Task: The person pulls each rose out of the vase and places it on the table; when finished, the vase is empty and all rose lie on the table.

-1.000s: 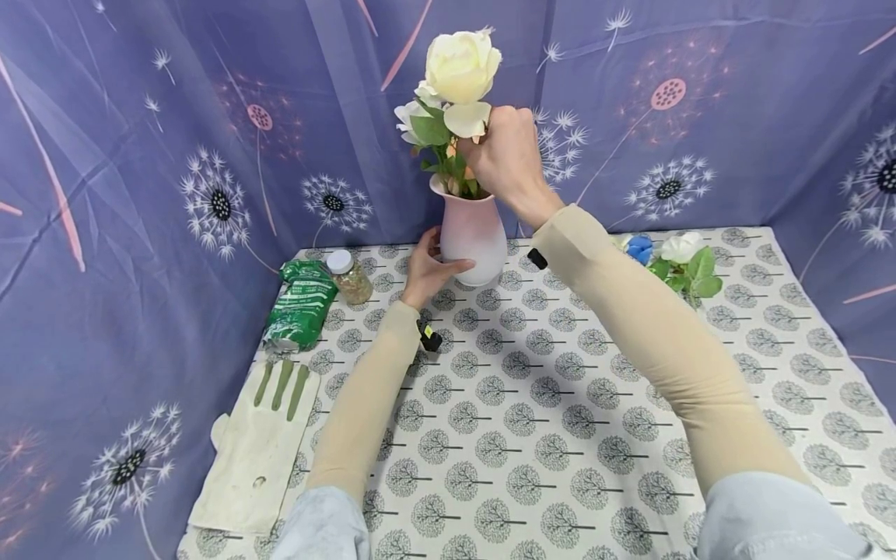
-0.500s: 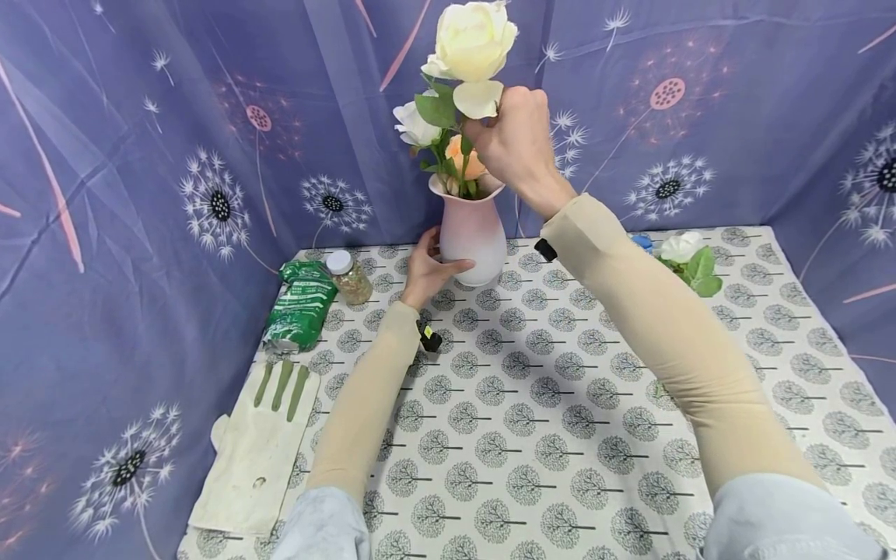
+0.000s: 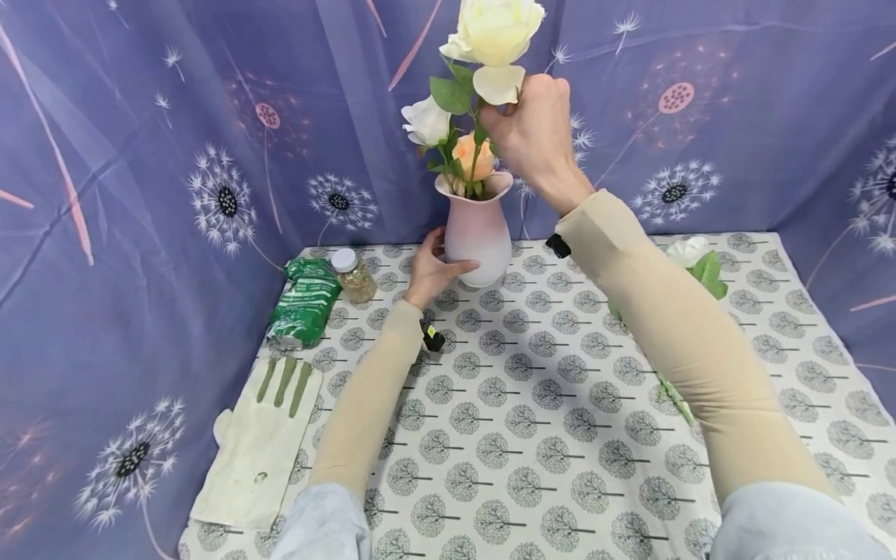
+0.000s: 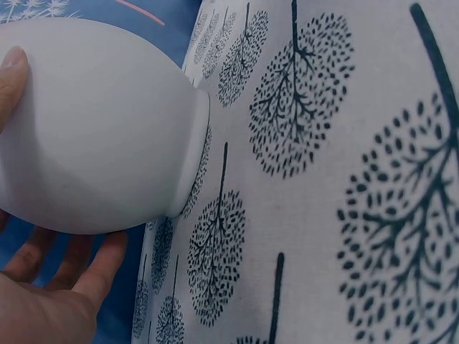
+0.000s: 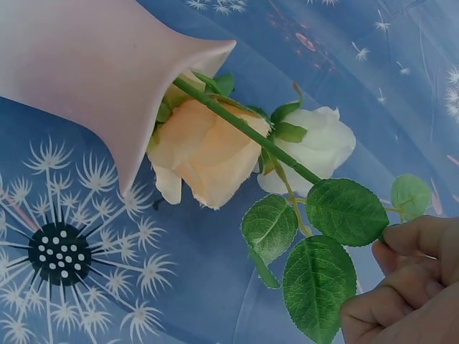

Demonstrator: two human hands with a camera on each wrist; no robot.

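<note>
Vase (image 3: 478,245) stands close to the far edge of the table (image 3: 483,420) in the head view, pink up top fading to white. Left hand (image 3: 437,271) is wrapped round its lower part. Right hand (image 3: 537,128) is up above the rim, pinching a big cream rose (image 3: 500,31) just under the bloom, while a white rose (image 3: 427,122) and a peach rose (image 3: 474,155) poke out of the mouth. Green packet (image 3: 304,303) and lidded jar (image 3: 357,281) sit toward the far left corner, whitish glove (image 3: 255,459) (maybe a pair, can't tell) lies along the left edge, another white flower (image 3: 689,251) is toward the far right corner.

Left wrist view: thumb on one side of the vase, fingers on the other.

Right wrist view: green stem (image 5: 251,130) runs from the mouth past the peach rose to the pinching fingers, leaves (image 5: 320,283) right beside them.
</note>
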